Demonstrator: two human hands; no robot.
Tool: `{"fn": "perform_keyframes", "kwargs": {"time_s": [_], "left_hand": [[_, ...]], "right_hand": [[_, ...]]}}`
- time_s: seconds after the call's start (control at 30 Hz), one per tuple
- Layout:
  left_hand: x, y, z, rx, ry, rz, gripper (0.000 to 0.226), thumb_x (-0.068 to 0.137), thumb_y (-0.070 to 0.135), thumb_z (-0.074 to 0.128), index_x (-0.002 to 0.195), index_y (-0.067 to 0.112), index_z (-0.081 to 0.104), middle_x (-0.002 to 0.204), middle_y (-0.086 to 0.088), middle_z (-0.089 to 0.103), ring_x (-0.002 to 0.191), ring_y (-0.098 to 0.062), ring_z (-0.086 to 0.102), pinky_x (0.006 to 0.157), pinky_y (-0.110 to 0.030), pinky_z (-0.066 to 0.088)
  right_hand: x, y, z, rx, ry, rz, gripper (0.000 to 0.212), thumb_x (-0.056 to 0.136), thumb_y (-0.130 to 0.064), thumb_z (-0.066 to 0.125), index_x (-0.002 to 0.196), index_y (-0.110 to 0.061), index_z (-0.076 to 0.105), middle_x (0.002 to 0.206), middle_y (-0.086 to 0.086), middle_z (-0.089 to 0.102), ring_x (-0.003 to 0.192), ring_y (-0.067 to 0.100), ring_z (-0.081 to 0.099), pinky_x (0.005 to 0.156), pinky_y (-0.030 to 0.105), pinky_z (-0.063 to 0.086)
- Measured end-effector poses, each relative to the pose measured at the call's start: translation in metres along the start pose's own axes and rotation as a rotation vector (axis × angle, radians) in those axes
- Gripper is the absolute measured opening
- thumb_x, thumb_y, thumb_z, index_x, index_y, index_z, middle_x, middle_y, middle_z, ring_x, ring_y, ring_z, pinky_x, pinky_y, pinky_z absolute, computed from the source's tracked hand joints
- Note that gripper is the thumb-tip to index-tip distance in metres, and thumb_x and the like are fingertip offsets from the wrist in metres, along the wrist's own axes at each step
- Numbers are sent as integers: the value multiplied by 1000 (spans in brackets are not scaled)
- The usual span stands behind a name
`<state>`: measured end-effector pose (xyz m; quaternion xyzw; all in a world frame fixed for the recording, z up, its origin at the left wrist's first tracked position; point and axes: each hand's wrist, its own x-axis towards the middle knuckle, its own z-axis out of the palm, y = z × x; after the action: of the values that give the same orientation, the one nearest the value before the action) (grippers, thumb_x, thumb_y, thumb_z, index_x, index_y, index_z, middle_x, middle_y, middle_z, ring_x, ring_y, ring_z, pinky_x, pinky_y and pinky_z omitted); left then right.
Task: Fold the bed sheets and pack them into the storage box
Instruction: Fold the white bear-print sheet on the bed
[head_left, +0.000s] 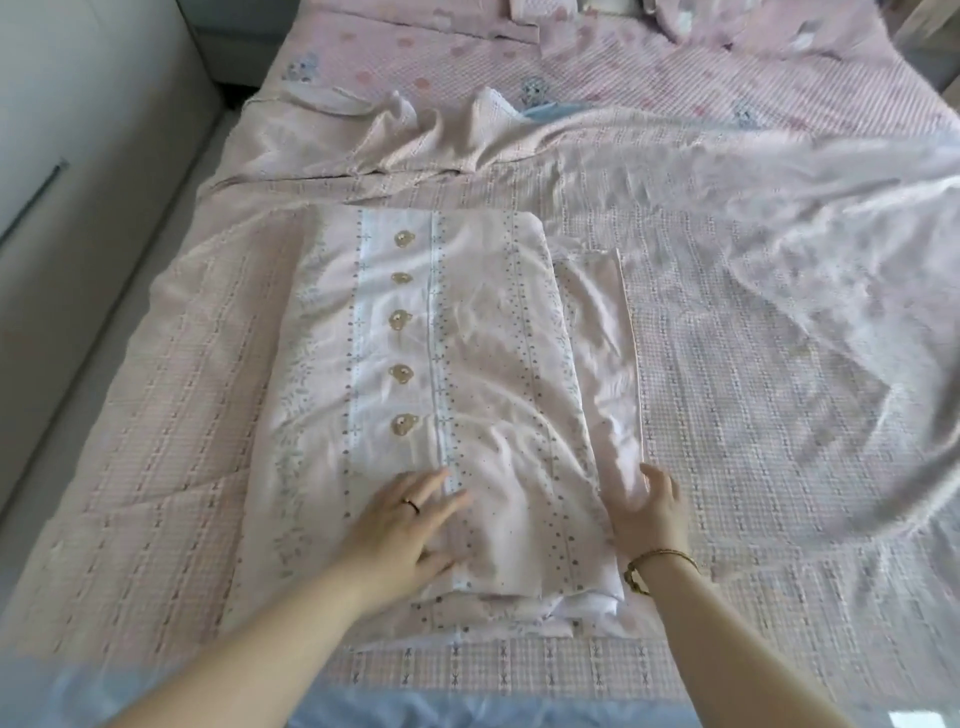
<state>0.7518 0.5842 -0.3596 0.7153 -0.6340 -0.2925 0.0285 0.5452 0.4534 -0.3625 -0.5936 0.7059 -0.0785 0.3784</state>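
A pale pink and white sheet (467, 338), printed with a row of small bears and dotted stripes, lies folded into a long strip on the bed. A plain lower layer sticks out along its right side. My left hand (405, 525) presses flat on the strip's near end, fingers spread, a ring on one finger. My right hand (652, 514) rests with straight fingers on the strip's right edge, a bracelet on the wrist. No storage box is in view.
The strip lies on a pink checked bedspread (753, 364). Rumpled pink fabric (415, 135) is bunched behind it, and more loose cloth (831, 218) lies at the right. A white cabinet (78, 130) stands along the bed's left side. Blue fabric (467, 712) shows at the near edge.
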Motion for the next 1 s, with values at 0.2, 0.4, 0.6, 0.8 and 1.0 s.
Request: {"fn": "perform_keyframes", "kwargs": {"time_s": [0.2,0.4,0.6,0.8,1.0], "left_hand": [[38,4,28,189,-434,197,61,86,56,44,142,40,25,154,10,-4,142,-15,-11,112,-38,-13],[98,-9,-32,-446,-158,-107,33,96,35,42,123,23,57,127,9,57,117,-8,51,92,-18,36],[184,22,-60,-540,-34,-94,54,92,41,46,141,25,28,141,0,42,122,-19,47,95,-28,40],[247,67,-47,-58,61,-50,82,89,34,54,146,33,-5,148,-13,26,132,-28,33,102,-36,35],[314,74,-62,-613,180,-113,53,88,-4,44,134,21,46,140,-8,45,81,-17,55,52,-8,39]], "right_hand": [[45,6,-13,162,-99,280,52,88,-17,58,135,-7,39,120,16,54,102,29,54,77,29,37],[23,-27,9,153,-66,-52,14,90,-12,50,77,-18,51,62,-3,49,55,12,43,47,12,33],[15,-48,56,-347,-201,-290,42,95,-30,37,137,-31,33,119,-3,60,98,22,60,72,27,42],[29,-43,65,-461,-123,-487,44,88,-28,35,131,-23,33,102,-11,64,77,13,65,49,24,26],[35,-47,56,-254,-363,-437,51,74,-40,35,125,-40,34,95,-19,59,68,8,58,52,22,34]]}}
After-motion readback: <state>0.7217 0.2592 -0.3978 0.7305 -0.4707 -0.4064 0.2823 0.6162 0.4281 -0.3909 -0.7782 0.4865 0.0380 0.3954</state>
